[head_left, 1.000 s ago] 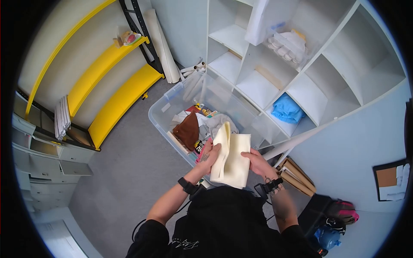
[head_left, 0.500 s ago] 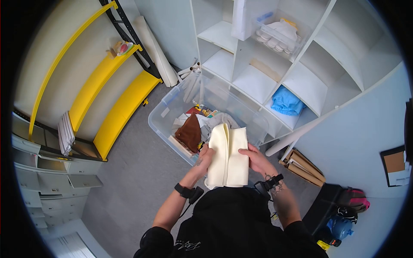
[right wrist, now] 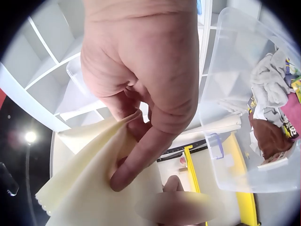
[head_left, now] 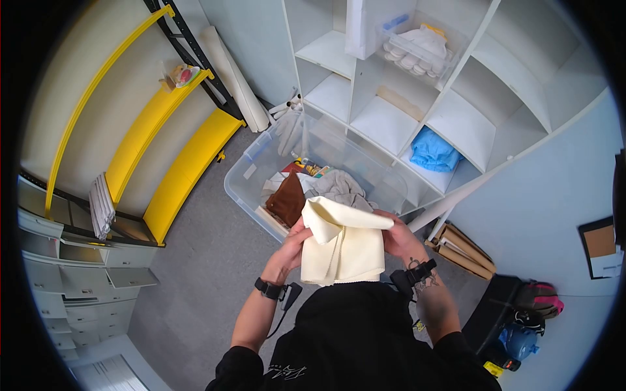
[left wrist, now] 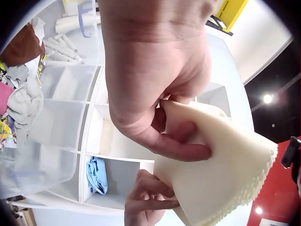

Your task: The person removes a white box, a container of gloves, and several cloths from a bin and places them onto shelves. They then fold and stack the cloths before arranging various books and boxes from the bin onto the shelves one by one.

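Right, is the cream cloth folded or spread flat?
Folded, loosely: in the head view, the cream cloth has a flap turned over at its top and an edge running down its front.

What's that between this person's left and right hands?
A cream cloth stretches from the left hand to the right hand, gripped by both, as the head view shows.

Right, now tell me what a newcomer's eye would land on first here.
Probably the folded cream cloth, bright against the person's black top and held in front by the left hand and right hand. Next, likely the bright yellow shelves on the left. Then perhaps the bright blue cloth in a white cubby shelf ahead to the right.
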`<control>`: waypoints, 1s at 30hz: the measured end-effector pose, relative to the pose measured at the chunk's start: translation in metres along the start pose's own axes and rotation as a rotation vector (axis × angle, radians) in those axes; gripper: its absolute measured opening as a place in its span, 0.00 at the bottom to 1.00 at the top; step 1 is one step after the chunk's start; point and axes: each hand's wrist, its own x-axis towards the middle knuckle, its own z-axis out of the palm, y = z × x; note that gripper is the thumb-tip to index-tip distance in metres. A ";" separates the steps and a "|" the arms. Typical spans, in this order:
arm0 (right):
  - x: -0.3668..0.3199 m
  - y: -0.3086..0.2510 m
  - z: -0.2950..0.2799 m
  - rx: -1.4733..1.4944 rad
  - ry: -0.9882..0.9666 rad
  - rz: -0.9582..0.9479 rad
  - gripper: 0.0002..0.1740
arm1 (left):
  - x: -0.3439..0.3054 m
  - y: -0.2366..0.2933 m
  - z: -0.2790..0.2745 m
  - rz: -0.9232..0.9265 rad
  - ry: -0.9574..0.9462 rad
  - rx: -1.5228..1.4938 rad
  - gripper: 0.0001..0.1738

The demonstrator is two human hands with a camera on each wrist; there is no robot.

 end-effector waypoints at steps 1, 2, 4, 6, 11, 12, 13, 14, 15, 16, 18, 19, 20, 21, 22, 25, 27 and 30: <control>0.001 -0.002 -0.001 0.038 -0.042 -0.015 0.10 | 0.000 -0.002 -0.006 -0.010 -0.021 -0.016 0.25; 0.000 -0.004 -0.002 -0.014 -0.086 -0.048 0.09 | 0.000 -0.004 -0.012 -0.019 -0.041 -0.032 0.22; -0.004 -0.016 0.009 -0.117 -0.174 -0.114 0.08 | 0.004 0.001 -0.007 0.044 -0.200 -0.038 0.04; -0.006 -0.020 0.012 -0.147 -0.188 -0.096 0.09 | 0.004 0.007 0.000 0.076 -0.179 0.063 0.07; -0.016 -0.033 0.023 -0.295 -0.175 -0.140 0.11 | 0.005 0.029 0.028 -0.010 -0.121 0.001 0.12; -0.018 -0.035 0.027 -0.334 -0.164 -0.162 0.11 | 0.003 0.035 0.039 -0.039 -0.104 -0.048 0.14; -0.019 -0.037 0.031 -0.373 -0.152 -0.185 0.12 | 0.009 0.031 0.027 -0.075 -0.090 0.033 0.10; -0.022 -0.040 0.035 -0.413 -0.139 -0.207 0.14 | 0.008 0.029 0.029 -0.031 -0.078 0.153 0.13; -0.027 -0.045 0.042 -0.484 -0.090 -0.228 0.15 | 0.006 0.030 0.040 0.014 -0.066 0.273 0.17; -0.034 -0.050 0.049 -0.555 -0.040 -0.248 0.17 | 0.005 0.031 0.048 0.061 -0.055 0.393 0.22; -0.037 -0.054 0.049 -0.560 0.036 -0.287 0.20 | 0.007 0.039 0.057 0.081 -0.053 0.354 0.35; -0.036 -0.052 0.045 -0.493 0.063 -0.306 0.23 | 0.006 0.043 0.066 0.115 -0.050 0.360 0.36; -0.035 -0.049 0.041 -0.426 0.090 -0.326 0.27 | 0.005 0.046 0.074 0.149 -0.048 0.366 0.37; -0.036 -0.047 0.039 -0.245 0.104 -0.236 0.27 | 0.004 0.048 0.082 0.160 -0.046 0.357 0.42; -0.036 -0.045 0.037 -0.063 0.114 -0.148 0.28 | 0.006 0.047 0.087 0.188 -0.032 0.391 0.43; -0.037 -0.034 0.039 -0.393 0.121 -0.201 0.31 | 0.011 0.044 0.096 0.240 0.010 0.442 0.45; -0.039 -0.031 0.039 -0.594 0.132 -0.285 0.32 | 0.014 0.040 0.097 0.223 0.032 0.409 0.44; -0.044 -0.036 0.033 -0.487 0.170 -0.347 0.32 | 0.028 0.023 0.092 -0.007 0.164 0.209 0.41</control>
